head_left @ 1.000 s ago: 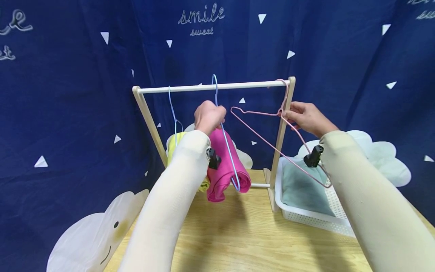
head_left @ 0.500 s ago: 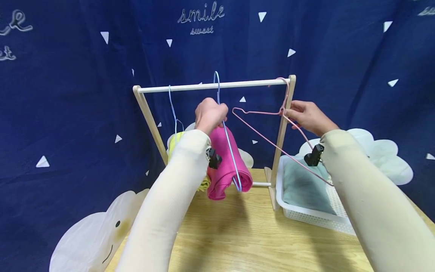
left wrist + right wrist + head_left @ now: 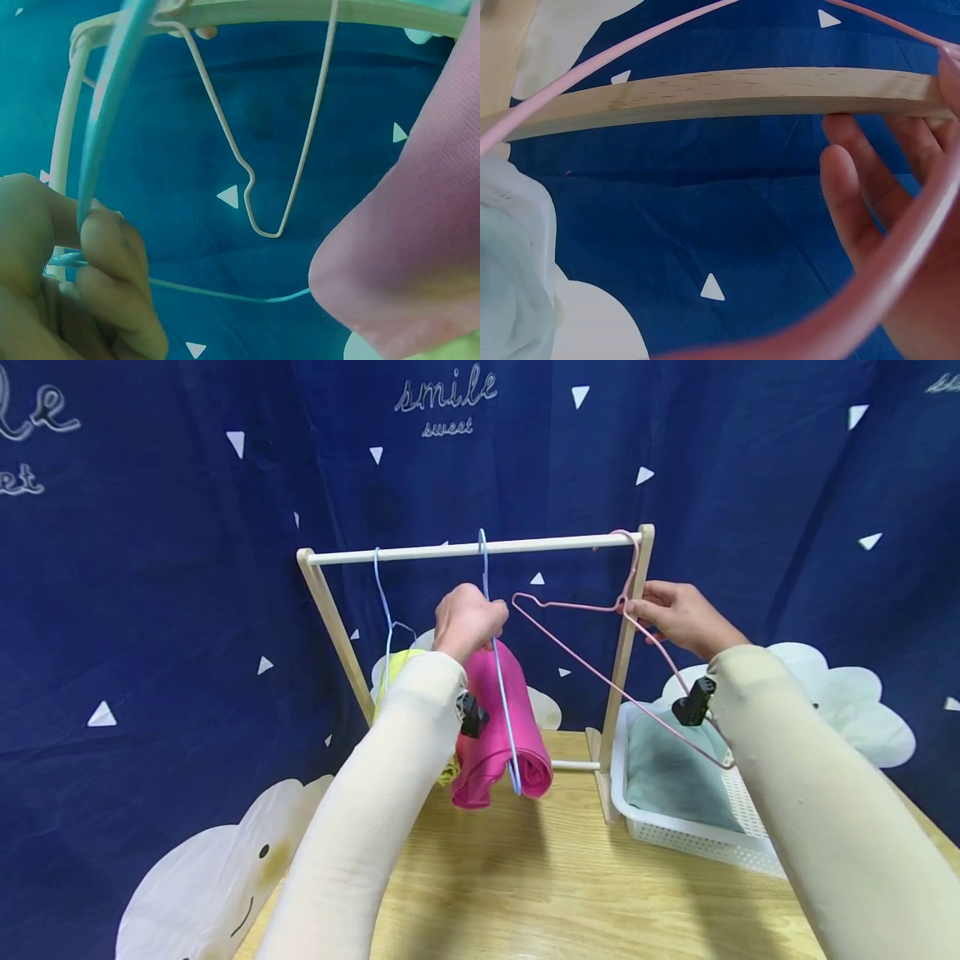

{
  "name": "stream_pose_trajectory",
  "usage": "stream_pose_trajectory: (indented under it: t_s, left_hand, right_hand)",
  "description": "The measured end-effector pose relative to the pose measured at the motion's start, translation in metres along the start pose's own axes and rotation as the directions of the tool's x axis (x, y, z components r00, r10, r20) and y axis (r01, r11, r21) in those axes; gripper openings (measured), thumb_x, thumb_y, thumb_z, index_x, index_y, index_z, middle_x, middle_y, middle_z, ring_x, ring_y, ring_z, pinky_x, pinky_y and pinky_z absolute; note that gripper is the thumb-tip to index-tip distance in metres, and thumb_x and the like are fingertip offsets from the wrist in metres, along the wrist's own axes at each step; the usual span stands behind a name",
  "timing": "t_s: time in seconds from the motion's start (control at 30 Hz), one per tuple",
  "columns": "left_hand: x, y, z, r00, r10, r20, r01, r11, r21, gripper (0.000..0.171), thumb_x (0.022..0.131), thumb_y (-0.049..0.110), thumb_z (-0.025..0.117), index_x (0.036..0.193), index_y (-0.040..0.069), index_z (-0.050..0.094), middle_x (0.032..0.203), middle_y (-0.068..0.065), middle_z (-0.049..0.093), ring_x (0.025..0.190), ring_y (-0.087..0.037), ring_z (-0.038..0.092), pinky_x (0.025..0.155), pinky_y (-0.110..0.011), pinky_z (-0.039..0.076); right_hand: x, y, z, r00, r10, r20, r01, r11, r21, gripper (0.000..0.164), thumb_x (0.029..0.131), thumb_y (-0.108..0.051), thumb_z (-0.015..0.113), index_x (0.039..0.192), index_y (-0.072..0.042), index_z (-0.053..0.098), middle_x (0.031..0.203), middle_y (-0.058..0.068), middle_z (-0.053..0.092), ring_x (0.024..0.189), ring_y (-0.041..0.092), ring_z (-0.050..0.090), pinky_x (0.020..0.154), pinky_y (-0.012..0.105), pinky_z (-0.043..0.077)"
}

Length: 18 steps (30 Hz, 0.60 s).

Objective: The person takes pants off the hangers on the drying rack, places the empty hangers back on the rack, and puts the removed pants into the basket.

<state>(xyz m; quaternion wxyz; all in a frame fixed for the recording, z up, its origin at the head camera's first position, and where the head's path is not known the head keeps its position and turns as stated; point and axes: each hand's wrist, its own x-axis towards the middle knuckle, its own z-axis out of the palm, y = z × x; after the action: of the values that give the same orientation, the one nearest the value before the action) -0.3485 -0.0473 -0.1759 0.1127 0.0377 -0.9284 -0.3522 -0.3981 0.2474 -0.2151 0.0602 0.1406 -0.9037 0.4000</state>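
Observation:
My left hand (image 3: pixel 468 620) grips a blue clothes hanger (image 3: pixel 501 685) just below its hook, which is over the white rod (image 3: pixel 555 545). A pink folded cloth (image 3: pixel 498 718) hangs through this hanger; it also shows as a pink drape (image 3: pixel 405 232) in the left wrist view. My right hand (image 3: pixel 686 617) pinches a pink clothes hanger (image 3: pixel 570 652) at its neck, beside the right post (image 3: pixel 621 668) of the wooden rack. That hanger is bare and hooked at the rod's right end. In the right wrist view, fingertips reach the wooden post (image 3: pixel 742 94).
A yellow cloth (image 3: pixel 399 667) hangs on another blue hanger (image 3: pixel 384 602) at the left, partly hidden by my left sleeve. On the wooden table (image 3: pixel 525 885), a white basket (image 3: pixel 675 833) holds a grey-green cloth (image 3: pixel 667 768). Behind is a navy curtain (image 3: pixel 187 610) with cloud cutouts (image 3: pixel 202 877).
My left hand has shifted slightly right with the blue hanger; its hook rose, then came down on the rod. The hanger's lower end swung a little left. My right hand has barely moved.

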Motion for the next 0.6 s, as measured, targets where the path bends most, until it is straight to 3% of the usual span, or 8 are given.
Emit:
stream_pose_trajectory:
  t_s: [0.3, 0.5, 0.6]
  left_hand:
    - [-0.008, -0.004, -0.003, 0.996, 0.084, 0.007, -0.084, 0.991, 0.108, 0.024, 0.085, 0.014, 0.053, 0.064, 0.011, 0.065, 0.054, 0.001, 0.059, 0.074, -0.021, 0.062, 0.061, -0.026, 0.043]
    - [-0.011, -0.013, -0.012, 0.996, 0.051, 0.073, -0.058, 0.994, 0.093, 0.028, 0.093, 0.016, 0.047, 0.066, 0.01, 0.056, 0.061, -0.002, 0.052, 0.061, -0.02, 0.053, 0.049, -0.025, 0.039]
    - [-0.012, -0.016, -0.014, 0.991, 0.045, 0.123, -0.061, 0.989, 0.132, 0.028, 0.095, 0.017, 0.044, 0.071, 0.009, 0.056, 0.064, -0.002, 0.053, 0.055, -0.018, 0.053, 0.046, -0.025, 0.039]
  right_hand:
    - [-0.001, -0.002, -0.005, 1.0, 0.006, 0.002, -0.006, 1.0, -0.002, 0.049, 0.099, -0.052, 0.051, 0.131, -0.015, 0.057, 0.13, 0.015, 0.062, 0.115, 0.027, 0.056, 0.079, 0.025, 0.055]
    - [-0.001, -0.003, -0.005, 1.0, 0.012, 0.008, -0.012, 1.0, 0.015, 0.051, 0.098, -0.053, 0.052, 0.131, -0.016, 0.057, 0.131, 0.014, 0.062, 0.117, 0.027, 0.055, 0.08, 0.025, 0.055]
    - [0.0, -0.001, -0.003, 1.0, 0.014, 0.01, -0.014, 1.0, 0.013, 0.051, 0.097, -0.054, 0.053, 0.131, -0.015, 0.057, 0.127, 0.011, 0.064, 0.115, 0.026, 0.056, 0.082, 0.028, 0.055]
